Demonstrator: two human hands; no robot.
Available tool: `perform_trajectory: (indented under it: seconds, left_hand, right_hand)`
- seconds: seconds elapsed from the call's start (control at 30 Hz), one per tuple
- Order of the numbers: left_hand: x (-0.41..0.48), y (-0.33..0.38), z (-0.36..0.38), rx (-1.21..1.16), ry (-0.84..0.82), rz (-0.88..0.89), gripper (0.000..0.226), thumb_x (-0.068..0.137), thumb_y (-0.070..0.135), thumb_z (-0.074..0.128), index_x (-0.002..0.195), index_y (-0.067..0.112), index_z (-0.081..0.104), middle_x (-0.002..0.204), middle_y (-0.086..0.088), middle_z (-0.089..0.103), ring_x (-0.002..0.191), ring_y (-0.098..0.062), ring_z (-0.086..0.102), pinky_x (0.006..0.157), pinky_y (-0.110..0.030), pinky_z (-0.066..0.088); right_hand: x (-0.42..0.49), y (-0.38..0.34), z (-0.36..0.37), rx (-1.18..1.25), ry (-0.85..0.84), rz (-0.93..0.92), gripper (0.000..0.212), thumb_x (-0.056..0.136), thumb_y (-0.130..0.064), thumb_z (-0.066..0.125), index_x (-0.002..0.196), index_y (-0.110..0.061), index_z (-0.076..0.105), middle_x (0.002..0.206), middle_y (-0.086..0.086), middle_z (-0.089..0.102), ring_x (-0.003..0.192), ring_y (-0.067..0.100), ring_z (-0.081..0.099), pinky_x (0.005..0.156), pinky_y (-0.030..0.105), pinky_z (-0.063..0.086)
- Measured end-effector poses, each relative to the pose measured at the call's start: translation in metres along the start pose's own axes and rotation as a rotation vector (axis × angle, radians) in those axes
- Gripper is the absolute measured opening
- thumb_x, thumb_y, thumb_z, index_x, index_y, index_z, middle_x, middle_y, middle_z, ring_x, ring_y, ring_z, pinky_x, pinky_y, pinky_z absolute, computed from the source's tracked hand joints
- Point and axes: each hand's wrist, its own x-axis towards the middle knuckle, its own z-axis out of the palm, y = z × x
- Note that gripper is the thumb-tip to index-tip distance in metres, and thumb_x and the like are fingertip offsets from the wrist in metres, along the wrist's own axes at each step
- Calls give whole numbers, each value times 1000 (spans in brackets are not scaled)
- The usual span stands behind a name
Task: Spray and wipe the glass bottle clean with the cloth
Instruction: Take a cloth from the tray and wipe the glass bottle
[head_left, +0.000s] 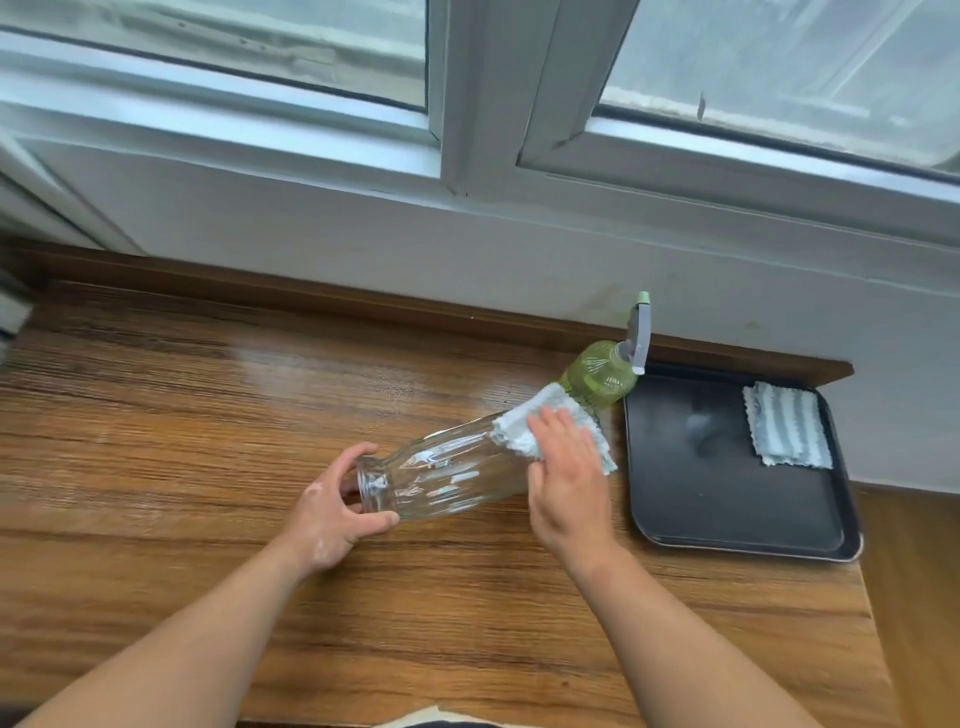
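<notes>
Wiping step: my left hand (332, 506) grips the bottle (457, 475) by the neck, over the table (208, 415). My right hand (566, 483) presses the cloth (524, 423) flat against its base end. Next I'd turn the bottle and wipe toward the neck.

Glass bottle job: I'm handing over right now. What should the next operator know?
Left hand grips the glass bottle by its mouth end, bottle lying tilted over the counter.
Right hand presses the cloth flat on the base end.
Spray bottle stands behind, beside the tray, which holds a spare cloth.
Done: wiping begun; spraying cannot be confirmed.
Left: probably wipe toward the neck.
</notes>
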Motion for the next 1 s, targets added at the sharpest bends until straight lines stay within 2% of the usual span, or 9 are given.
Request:
perform_trajectory:
  seconds: [0.2, 0.3, 0.4, 0.47, 0.53, 0.57, 0.77, 0.87, 1.0]
  left_hand:
    - [1, -2, 2, -4, 13, 4, 89, 70, 3, 91, 142, 36, 51, 138, -4, 53, 95, 0, 55, 62, 0, 43]
    - [1, -4, 3, 11, 26, 4, 85, 70, -1, 91, 140, 30, 54, 125, -2, 58, 90, 8, 53, 64, 8, 39]
    - [5, -7, 0, 6, 40, -10, 87, 65, 4, 95, 135, 39, 56, 123, -4, 65, 98, -1, 62, 69, 0, 45]
    - [7, -8, -1, 18, 38, -22, 89, 61, 13, 98, 130, 50, 56, 122, 0, 66, 104, -12, 67, 81, -14, 54]
    - [8, -8, -2, 24, 44, -23, 89, 58, 14, 99, 120, 61, 54, 120, 6, 65, 105, -13, 68, 92, -30, 58]
    - [8, -8, -2, 28, 47, -21, 90, 58, 10, 98, 115, 63, 54, 119, 9, 64, 105, -11, 67, 94, -32, 58]
    - [9, -11, -3, 54, 49, -6, 88, 58, 6, 96, 113, 62, 56, 123, 10, 65, 109, -10, 67, 95, -34, 59]
    - [9, -9, -3, 91, 53, -6, 86, 57, 14, 98, 111, 64, 54, 123, 9, 65, 112, -13, 65, 98, -35, 55]
    - [8, -10, -2, 102, 42, -26, 85, 56, 15, 99, 111, 62, 54, 115, 8, 68, 106, -16, 68, 95, -35, 58]
  right_hand:
    - [-14, -52, 36, 112, -86, -65, 61, 86, -26, 29, 140, -19, 57, 148, 1, 54, 146, 16, 37, 124, 30, 6]
    - [-17, -64, 50, 93, -150, -156, 60, 84, -24, 31, 138, -20, 58, 144, 0, 58, 144, 18, 40, 124, 33, 8]
    - [-13, -64, 51, 73, -171, -220, 54, 84, -16, 43, 135, -21, 61, 140, -1, 61, 142, 17, 43, 124, 34, 9]
    - [-8, -64, 48, 62, -201, -277, 52, 82, -12, 48, 130, -23, 63, 136, -4, 63, 139, 16, 46, 123, 34, 11]
    - [-2, -66, 44, 70, -244, -331, 47, 81, -14, 44, 122, -24, 64, 129, -8, 64, 132, 13, 51, 122, 37, 17]
    - [0, -66, 43, 80, -262, -351, 45, 81, -15, 43, 119, -24, 66, 125, -10, 65, 127, 12, 53, 121, 38, 20]
    - [13, -59, 37, 79, -334, -455, 42, 82, -18, 41, 113, -22, 69, 123, -10, 67, 120, 7, 55, 118, 33, 26]
    - [18, -54, 30, 99, -366, -485, 38, 83, -10, 46, 112, -19, 70, 121, -7, 70, 114, 9, 59, 112, 31, 33]
    - [23, -51, 19, 80, -461, -514, 41, 85, -14, 42, 115, -19, 69, 119, -3, 71, 111, 17, 61, 104, 26, 37]
